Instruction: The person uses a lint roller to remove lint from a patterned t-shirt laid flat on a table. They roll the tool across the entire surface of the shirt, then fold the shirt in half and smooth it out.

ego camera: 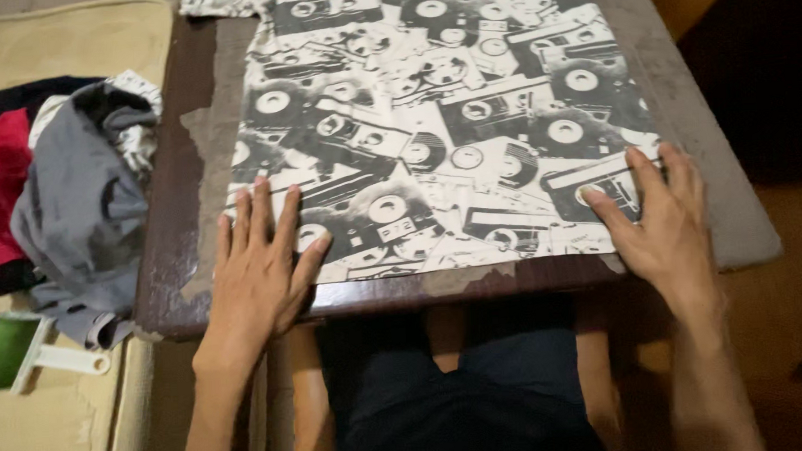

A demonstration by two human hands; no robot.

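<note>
Shirt (442,133) fills the middle and top of the frame. It is white with a black and grey print of tape cassettes, and it lies spread flat on a worn brown table (182,262). Its near edge sits just inside the table's front edge, at the lower middle of the frame.

Your left hand (263,259) lies flat on the shirt's lower left corner. The fingers are straight and a little apart, and they grip nothing. Your right hand (658,219) lies flat on the lower right corner, fingers spread too, palm down. Both hands press the cloth, so it looks like you hold it smooth and keep it from sliding.

You sit close, with your knees under the table at the bottom of the frame.

At the left of the frame, a heap of clothes (75,204) rests on a tan cushion (58,430), touching the table's side. It has a grey piece on top, with red and black ones beside it. In the lower left corner lies a green and white tool (28,354); you cannot tell what it is.
</note>
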